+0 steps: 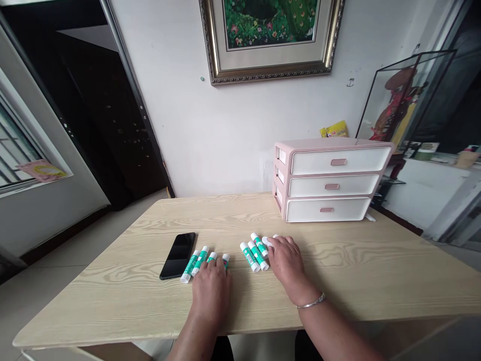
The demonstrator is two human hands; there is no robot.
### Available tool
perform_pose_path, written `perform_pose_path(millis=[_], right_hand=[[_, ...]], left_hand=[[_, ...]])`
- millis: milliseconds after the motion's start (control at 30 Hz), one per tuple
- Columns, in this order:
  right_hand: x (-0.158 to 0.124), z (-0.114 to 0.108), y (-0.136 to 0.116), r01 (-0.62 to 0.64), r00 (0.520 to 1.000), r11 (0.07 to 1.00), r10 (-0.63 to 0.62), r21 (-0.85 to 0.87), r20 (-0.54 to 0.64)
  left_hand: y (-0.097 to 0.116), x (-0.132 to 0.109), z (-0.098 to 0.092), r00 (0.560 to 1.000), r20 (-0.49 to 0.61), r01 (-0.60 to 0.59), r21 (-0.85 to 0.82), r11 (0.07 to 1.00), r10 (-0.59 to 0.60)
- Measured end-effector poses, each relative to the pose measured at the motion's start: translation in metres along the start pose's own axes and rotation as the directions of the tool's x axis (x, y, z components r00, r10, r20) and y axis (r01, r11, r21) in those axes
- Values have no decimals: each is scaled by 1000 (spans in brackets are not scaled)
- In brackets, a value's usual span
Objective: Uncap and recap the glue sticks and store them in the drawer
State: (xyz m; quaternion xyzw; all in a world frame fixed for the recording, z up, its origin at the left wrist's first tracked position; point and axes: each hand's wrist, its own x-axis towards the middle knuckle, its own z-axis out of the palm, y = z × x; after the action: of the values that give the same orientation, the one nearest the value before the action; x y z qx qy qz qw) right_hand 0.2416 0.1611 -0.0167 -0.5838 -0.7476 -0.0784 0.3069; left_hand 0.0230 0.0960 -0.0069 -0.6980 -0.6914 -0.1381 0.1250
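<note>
Left hand point(211, 286) palm down, fingers bent over green tubes point(190, 266); I can't tell whether it grips. Right hand point(287, 256) palm down, forearm slanting inward, bracelet point(311, 302) at wrist; grip unclear to me too. Four left-hand tubes show, partly covered, tilted up rightward. Left of right hand, more tubes point(250, 257), tilted up leftward. All green with white ends; label print too small for me to read. Beyond left hand's tubes, dark phone point(179, 254).
</note>
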Motion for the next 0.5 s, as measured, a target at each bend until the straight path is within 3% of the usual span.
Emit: perform_pose_path(millis=[167, 333, 433, 500], right_hand=[[-1, 5, 1, 48, 999, 998, -47, 31, -19], [0, 10, 4, 9, 995, 991, 4, 133, -95], [0, 12, 3, -9, 976, 940, 83, 342, -203], [-1, 13, -1, -19, 964, 835, 161, 550, -210]], left_hand=[[3, 4, 4, 1000, 27, -12, -16, 1000, 12], [1, 3, 14, 1000, 11, -25, -83, 996, 26], [0, 0, 12, 999, -42, -43, -413, 910, 29], [2, -1, 8, 999, -40, -51, -684, 728, 32]])
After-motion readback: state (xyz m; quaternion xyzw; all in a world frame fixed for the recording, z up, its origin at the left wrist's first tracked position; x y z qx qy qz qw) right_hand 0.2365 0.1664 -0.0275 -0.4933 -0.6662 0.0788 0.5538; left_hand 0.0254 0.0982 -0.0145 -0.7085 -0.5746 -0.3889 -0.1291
